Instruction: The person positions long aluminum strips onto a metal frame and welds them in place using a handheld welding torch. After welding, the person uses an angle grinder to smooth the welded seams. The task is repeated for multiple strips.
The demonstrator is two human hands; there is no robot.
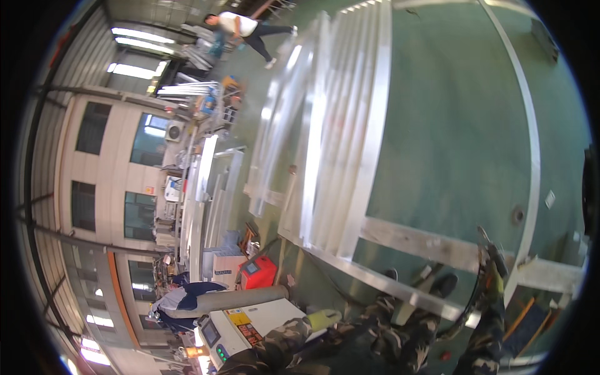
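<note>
My right hand [495, 286], in a yellow-green glove and camouflage sleeve, is closed around a welding torch [494, 253] with a metal nozzle. A dark cable [470, 306] hangs from the torch beside my legs. The torch is over a flat pale metal bar [437, 242] of a large frame, and I cannot tell whether they touch. My left hand [324, 320], gloved alike, is low in front of a white machine cabinet [275, 312] with a screen and green lights. Its fingers are blurred, and nothing shows in them.
Shiny metal tubes [337, 144] lie side by side on the frame. A long rail [531, 137] curves along the right. A red machine [257, 273] and a grey cylinder [244, 299] with a jacket [184, 299] stand left. A person [244, 28] walks far off.
</note>
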